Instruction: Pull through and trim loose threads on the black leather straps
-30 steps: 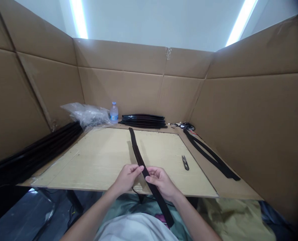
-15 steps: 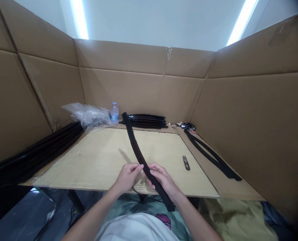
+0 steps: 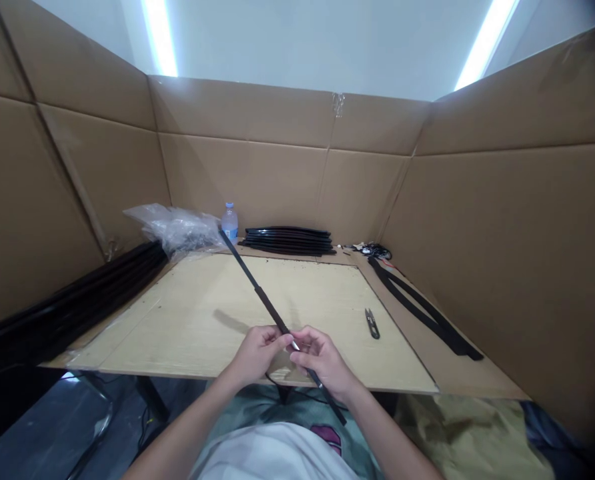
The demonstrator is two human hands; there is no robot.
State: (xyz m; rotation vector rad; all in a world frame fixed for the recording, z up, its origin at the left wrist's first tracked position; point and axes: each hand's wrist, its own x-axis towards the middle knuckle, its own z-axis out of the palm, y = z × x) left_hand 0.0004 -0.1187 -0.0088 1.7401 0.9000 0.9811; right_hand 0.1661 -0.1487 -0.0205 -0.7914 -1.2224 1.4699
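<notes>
A long black strip [image 3: 269, 306] is held slantwise over the front of the board, its narrow edge turned up to me. Its far end points at the water bottle and its near end hangs over my lap. My left hand [image 3: 261, 353] pinches it near the middle, thumb on top. Just below that, my right hand [image 3: 322, 360] grips the same strip between thumb and fingers. A small shiny patch shows on the strip between both hands. Thread snips [image 3: 372, 324] lie on the board, right of my right hand.
Stacked black strips [image 3: 287, 241] lie at the back, beside a water bottle [image 3: 230, 223] and clear plastic bags [image 3: 177, 230]. More dark strips [image 3: 72, 300] line the left side. Two black strips [image 3: 422, 307] lie at the right. Cardboard walls [image 3: 277, 173] enclose the wooden board [image 3: 187, 320].
The strip has been rolled from its broad face onto its narrow edge, and its far end has swung left. Both hands stay in nearly the same place on it.
</notes>
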